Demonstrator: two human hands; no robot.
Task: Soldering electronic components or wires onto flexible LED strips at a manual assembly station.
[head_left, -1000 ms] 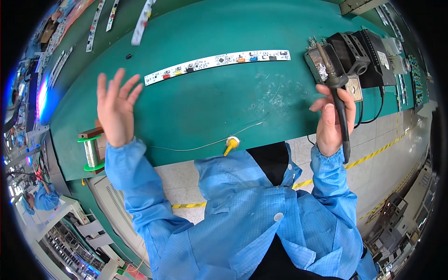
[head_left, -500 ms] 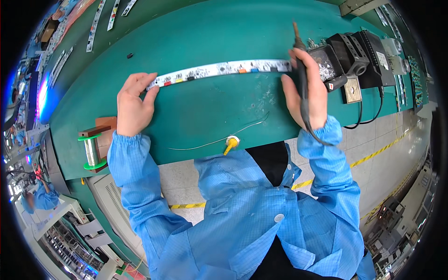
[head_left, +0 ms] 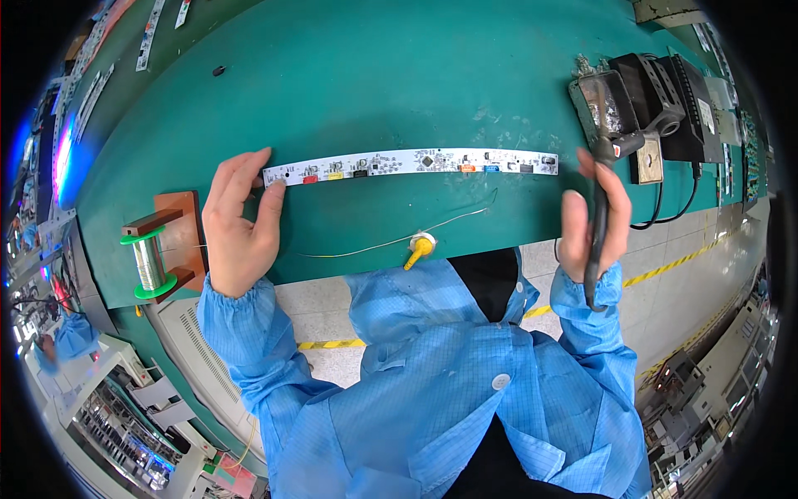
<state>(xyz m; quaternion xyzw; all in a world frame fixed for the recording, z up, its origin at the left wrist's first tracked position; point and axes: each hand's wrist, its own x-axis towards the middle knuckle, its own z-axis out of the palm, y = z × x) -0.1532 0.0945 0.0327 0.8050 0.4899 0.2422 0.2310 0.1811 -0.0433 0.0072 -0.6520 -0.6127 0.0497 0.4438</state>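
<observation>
The left hand [head_left: 238,224] lies spread and flat, fingertips pinning the near end of the long white circuit strip [head_left: 411,163] to the green mat [head_left: 374,75], steadying it. The right hand [head_left: 592,218] grips a soldering iron [head_left: 600,218] upright, just beyond the strip's far end; solder wire [head_left: 391,241] lies between the hands.

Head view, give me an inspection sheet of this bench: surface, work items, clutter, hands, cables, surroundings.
Surface: green mat, some scuff marks.
Work items: long white circuit strip lying flat; soldering iron; solder wire running to a yellow feeder tip.
Clutter: solder spool on a brown stand, left edge; small dark bit far back.
Hands: left hand pressing the strip's left end; right hand gripping the iron beside the strip's right end.
Cables: black leads from the soldering station.
Surroundings: grey floor with yellow tape; racks at left.
</observation>
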